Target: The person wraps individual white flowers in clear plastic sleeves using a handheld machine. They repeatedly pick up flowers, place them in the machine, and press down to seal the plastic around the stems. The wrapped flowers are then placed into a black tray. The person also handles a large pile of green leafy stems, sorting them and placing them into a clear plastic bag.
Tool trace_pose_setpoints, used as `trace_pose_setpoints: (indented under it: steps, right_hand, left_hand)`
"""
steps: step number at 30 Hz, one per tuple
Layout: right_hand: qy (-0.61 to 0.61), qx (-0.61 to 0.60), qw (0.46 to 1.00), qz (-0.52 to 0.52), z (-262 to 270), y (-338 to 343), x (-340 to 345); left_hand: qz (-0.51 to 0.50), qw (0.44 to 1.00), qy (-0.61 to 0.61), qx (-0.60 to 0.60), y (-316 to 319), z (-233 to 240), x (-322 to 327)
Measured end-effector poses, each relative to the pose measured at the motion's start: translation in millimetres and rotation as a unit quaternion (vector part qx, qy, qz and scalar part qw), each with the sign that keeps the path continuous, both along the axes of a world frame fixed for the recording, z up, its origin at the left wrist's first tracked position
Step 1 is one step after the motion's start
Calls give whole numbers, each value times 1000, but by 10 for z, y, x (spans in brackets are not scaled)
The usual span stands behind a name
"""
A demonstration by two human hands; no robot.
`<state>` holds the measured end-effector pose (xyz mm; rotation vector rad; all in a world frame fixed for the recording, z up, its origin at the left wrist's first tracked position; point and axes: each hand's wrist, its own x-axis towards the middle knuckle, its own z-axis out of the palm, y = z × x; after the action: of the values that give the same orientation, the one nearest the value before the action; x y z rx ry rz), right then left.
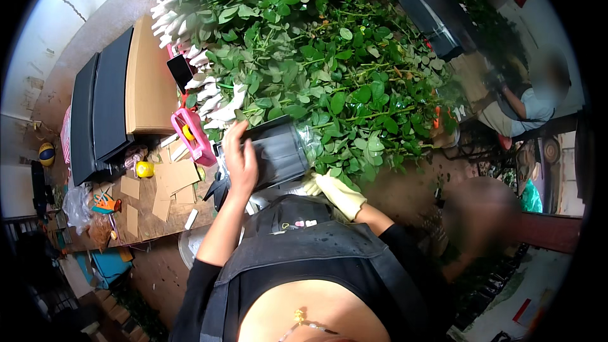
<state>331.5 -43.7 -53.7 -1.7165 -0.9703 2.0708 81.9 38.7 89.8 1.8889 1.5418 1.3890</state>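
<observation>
Before me lies a black sleeve of wrapped flowers (278,154), its inside grey and its right end clear film around leaves. My bare left hand (241,159) is at the left end of this sleeve, palm edge towards it, fingers pointing up; whether it presses on the sleeve I cannot tell. My right hand (335,192), in a pale yellow rubber glove, is at the sleeve's lower right corner, its fingertips partly hidden. A pink tape dispenser (194,137) with yellow tape stands left of my left hand, and black-handled scissors (219,191) lie just below it.
Leafy green stems (327,66) with white-wrapped ends are heaped above. Stacks of brown cardboard (149,76) and black sheets (111,99) stand left. Cardboard pieces (175,178) and a yellow tape roll (145,169) lie on the wooden table (147,228). Another person (534,109) sits at the right.
</observation>
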Motion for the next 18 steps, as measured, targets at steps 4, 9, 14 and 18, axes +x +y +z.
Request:
trace_pose_setpoints:
  steps: [4, 9, 14, 18]
  right_hand:
    - [-332, 244, 843, 346, 717, 129, 10]
    - [-227, 490, 838, 75, 2110, 433, -292]
    - [-417, 570, 685, 180, 1095, 1288, -167]
    - [-540, 475, 588, 371, 1764, 1464, -431]
  left_hand:
    - [98, 990, -74, -75, -626, -240, -585]
    - [200, 955, -178, -125, -1323, -673, -1072]
    - [180, 948, -217, -145, -1324, -800, -1075]
    - [187, 940, -242, -152, -1457, -889, -1279]
